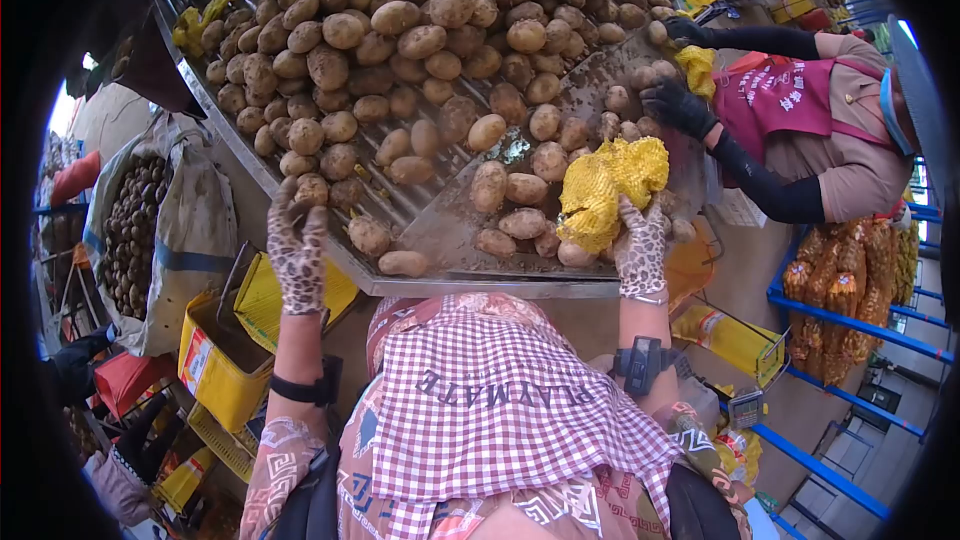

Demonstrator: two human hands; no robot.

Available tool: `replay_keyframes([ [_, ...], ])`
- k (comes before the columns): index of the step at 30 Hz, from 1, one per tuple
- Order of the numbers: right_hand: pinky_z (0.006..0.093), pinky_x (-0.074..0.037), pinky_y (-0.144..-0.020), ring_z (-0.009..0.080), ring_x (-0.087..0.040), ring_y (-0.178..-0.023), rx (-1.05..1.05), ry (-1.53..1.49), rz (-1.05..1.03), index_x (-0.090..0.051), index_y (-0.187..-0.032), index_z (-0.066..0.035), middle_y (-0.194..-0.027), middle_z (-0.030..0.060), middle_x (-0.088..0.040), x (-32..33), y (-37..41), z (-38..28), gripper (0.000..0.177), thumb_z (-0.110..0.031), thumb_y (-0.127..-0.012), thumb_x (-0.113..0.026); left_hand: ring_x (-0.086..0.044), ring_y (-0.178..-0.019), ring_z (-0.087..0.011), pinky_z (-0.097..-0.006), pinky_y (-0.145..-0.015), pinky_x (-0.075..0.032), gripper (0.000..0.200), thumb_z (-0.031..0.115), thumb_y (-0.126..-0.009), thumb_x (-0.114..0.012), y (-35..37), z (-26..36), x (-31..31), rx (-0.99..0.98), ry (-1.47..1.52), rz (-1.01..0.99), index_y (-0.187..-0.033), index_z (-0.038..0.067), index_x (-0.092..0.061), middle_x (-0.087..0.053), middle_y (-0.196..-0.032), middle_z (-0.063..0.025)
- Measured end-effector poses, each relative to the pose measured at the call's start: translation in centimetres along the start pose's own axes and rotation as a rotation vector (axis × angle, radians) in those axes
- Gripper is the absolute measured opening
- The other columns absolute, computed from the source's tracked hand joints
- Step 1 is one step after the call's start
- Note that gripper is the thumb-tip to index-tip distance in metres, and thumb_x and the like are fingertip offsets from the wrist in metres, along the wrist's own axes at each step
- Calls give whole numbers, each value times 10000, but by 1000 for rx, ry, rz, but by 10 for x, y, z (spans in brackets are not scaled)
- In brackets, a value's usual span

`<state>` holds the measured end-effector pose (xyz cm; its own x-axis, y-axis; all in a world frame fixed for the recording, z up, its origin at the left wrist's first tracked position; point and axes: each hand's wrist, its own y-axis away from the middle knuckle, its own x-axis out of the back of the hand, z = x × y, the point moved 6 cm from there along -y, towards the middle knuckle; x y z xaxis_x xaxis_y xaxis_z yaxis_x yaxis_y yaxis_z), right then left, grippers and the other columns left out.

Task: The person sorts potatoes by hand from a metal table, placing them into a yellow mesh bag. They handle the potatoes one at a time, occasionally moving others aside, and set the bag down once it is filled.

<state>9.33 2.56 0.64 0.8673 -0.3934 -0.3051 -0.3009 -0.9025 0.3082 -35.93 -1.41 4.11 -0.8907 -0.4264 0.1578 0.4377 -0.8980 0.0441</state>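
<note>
Left hand point(298, 258) at the near-left rim of the metal sorting table point(470, 286), fingers loosely extended beside potatoes point(423, 42), nothing clenched. Right hand point(640, 252) touches the crumpled yellow mesh bag point(612, 190), which lies on the table's near-right part among loose potatoes; cannot tell whether the mesh is pinched or merely touched. Co-worker point(790, 115) across the right corner, dark gloves near another yellow mesh. Risks: a snagged fingertip could drag the netting; disturbing the heap's lower edge could send potatoes rolling over the rim
</note>
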Motion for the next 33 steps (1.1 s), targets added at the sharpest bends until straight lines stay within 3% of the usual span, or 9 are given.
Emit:
replay_keyframes([
  [3, 337, -426, -989, 231, -495, -1154, 56, 54, 129, -260, -1402, -20, -1297, 133, -450, -27, 13, -6, 715, 5, -811, -662, -488, -1200, -286, -396, -999, -433, 614, 263, -786, -712, 42, 88, -136, -660, -136, -498, -1319, 92, -460, -504, -1292, -145],
  [7, 338, -354, -1035, 225, -422, -1222, -21, -181, -13, -239, -1412, 1, -1353, 136, -394, -57, 37, -4, 716, -55, -833, -657, -354, -1317, -274, -388, -1073, -329, 847, 188, -648, -811, 75, 81, -239, -854, -532, -748, -1378, 135, -384, -390, -1382, -196],
  [10, 322, -315, -1043, 212, -401, -1225, -23, 81, -190, -208, -1430, 21, -1364, 128, -371, -48, 65, 0, 772, -125, -833, -674, -515, -1147, -197, -312, -974, -411, 669, 115, -718, -760, 55, 28, -266, 9, 260, -948, -1306, 49, -448, -550, -1230, -115],
  [13, 292, -443, -937, 186, -490, -1147, -411, 390, -160, -253, -1428, -29, -1351, 116, -397, 29, 47, 0, 753, -143, -825, -689, -573, -1008, -134, -276, -885, -459, 497, 117, -753, -751, 55, 1, -273, 159, 234, -1006, -1195, 42, -536, -626, -1089, -59],
  [17, 319, -499, -880, 189, -548, -1086, -5, 138, -86, -339, -1389, -57, -1256, 94, -504, 45, 51, -23, 731, -252, -800, -727, -581, -989, -133, -288, -879, -466, 438, 168, -767, -756, 79, 1, -304, 310, 393, -1065, -1138, 36, -565, -636, -1069, -64],
  [21, 428, -474, -949, 277, -535, -1130, -297, -362, 8, -418, -1327, -47, -1272, 128, -514, 52, 67, 47, 688, -365, -791, -711, -559, -1087, -236, -337, -965, -417, 556, 251, -797, -701, 124, 14, -331, -56, -22, -1447, -1257, 32, -477, -603, -1126, -140],
  [24, 434, -480, -941, 282, -556, -1096, -285, -447, -23, -438, -1306, -35, -1243, 131, -533, 53, 56, 62, 565, -232, -829, -670, -551, -1109, -288, -345, -971, -413, 600, 300, -798, -690, 115, 31, -316, -92, -138, -1472, -1287, 43, -457, -582, -1156, -182],
  [28, 423, -507, -901, 259, -583, -1053, -329, -529, 74, -472, -1270, -57, -1176, 107, -573, 56, 46, 40, 528, -153, -806, -707, -466, -1210, -337, -393, -1026, -366, 682, 294, -759, -728, 64, 51, -254, -430, -276, -883, -1308, 7, -441, -498, -1271, -209],
  [33, 430, -507, -895, 260, -581, -1053, -333, -587, 50, -475, -1266, -50, -1168, 116, -575, 86, 27, 47, 523, -135, -807, -711, -445, -1225, -338, -399, -1037, -354, 697, 273, -767, -720, 24, -22, -222, -225, -678, -706, -1336, 19, -408, -504, -1266, -191],
])
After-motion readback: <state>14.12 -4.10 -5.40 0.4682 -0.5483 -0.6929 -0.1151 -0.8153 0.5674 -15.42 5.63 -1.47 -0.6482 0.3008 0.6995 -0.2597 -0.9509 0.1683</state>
